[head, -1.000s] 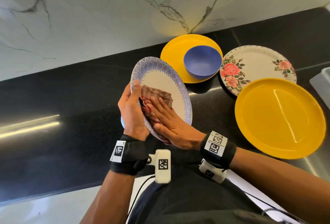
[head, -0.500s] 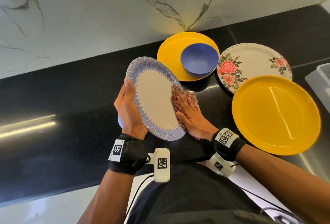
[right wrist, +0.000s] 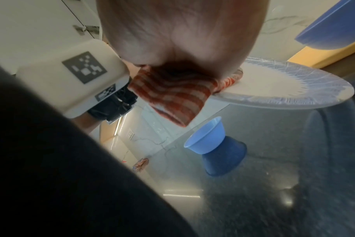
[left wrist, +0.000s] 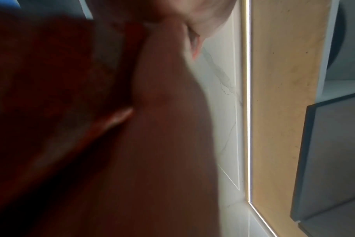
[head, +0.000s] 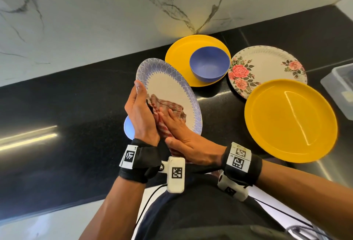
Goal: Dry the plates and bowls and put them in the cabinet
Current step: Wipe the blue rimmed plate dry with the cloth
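From the head view, the left hand point(head: 140, 114) holds the blue-rimmed plate point(head: 172, 88) by its left edge, thumb on the front, near the middle of the frame. The plate is tilted up above the black counter point(head: 66, 96). The right hand point(head: 183, 140) lies flat, fingers straight, and presses a red checked cloth point(head: 168, 106) on the plate's white middle. This looks like the drying step, with the first plate in hand. Next, I think the back needs a wipe, and then the plate goes to the cabinet, which I cannot see here. In the upper right sit a shiny yellow plate point(head: 177, 54) with a round blue bowl point(head: 209, 65) on it, a rose plate point(head: 267, 62) and a second yellow plate point(head: 290, 119) that lies over its edge. They look smooth and hard. The left wrist view is dark and blurry, so I cannot tell much from it. In the right wrist view, the palm pushes the soft, woven cloth point(right wrist: 172, 96) down on the plate point(right wrist: 284, 86), and one corner hangs off the rim. A small light blue bowl point(right wrist: 205, 136) stands on the glossy counter at the lower middle.
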A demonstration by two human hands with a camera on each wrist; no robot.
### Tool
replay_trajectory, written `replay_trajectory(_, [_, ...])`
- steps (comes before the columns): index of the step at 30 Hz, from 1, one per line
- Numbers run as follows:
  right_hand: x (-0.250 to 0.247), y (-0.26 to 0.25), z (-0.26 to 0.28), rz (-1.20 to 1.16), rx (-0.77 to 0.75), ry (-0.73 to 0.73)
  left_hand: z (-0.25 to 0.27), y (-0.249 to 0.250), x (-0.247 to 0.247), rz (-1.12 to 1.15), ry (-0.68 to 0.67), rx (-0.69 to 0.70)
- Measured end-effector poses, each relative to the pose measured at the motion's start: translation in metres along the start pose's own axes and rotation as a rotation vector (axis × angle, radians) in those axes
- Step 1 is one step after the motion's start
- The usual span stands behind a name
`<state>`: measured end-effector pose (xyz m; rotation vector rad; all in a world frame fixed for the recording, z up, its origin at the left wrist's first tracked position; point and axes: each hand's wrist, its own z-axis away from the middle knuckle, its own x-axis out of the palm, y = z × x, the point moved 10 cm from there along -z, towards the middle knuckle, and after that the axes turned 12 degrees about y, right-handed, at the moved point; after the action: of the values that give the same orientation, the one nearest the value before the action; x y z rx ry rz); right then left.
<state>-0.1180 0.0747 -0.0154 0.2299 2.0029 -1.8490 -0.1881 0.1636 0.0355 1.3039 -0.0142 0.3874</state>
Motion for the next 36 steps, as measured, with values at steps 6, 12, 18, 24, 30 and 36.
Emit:
replay_trajectory(6, [0.002,0.041,0.023,0.155,-0.006,-0.065,0.002,-0.001,-0.012,-0.02,0.039,-0.013])
replay_trajectory(12, [-0.017,0.113,0.05,0.337,0.186,-0.091,-0.003,0.008,-0.013,-0.074,0.035,0.006])
replay_trajectory(18, [-0.018,0.109,0.051,0.296,0.163,-0.035,-0.007,0.005,-0.018,-0.061,0.067,-0.033])
replay_trajectory(24, [-0.018,0.047,0.042,0.371,-0.157,0.16,-0.006,0.0,-0.019,-0.012,0.111,-0.055])
replay_trajectory(30, [-0.043,-0.003,0.056,0.542,-0.442,0.604,-0.018,0.003,-0.025,-0.056,0.174,-0.018])
replay_trajectory(36, [-0.098,-0.034,0.071,0.509,-0.527,0.859,-0.017,0.007,-0.02,-0.398,0.063,0.019])
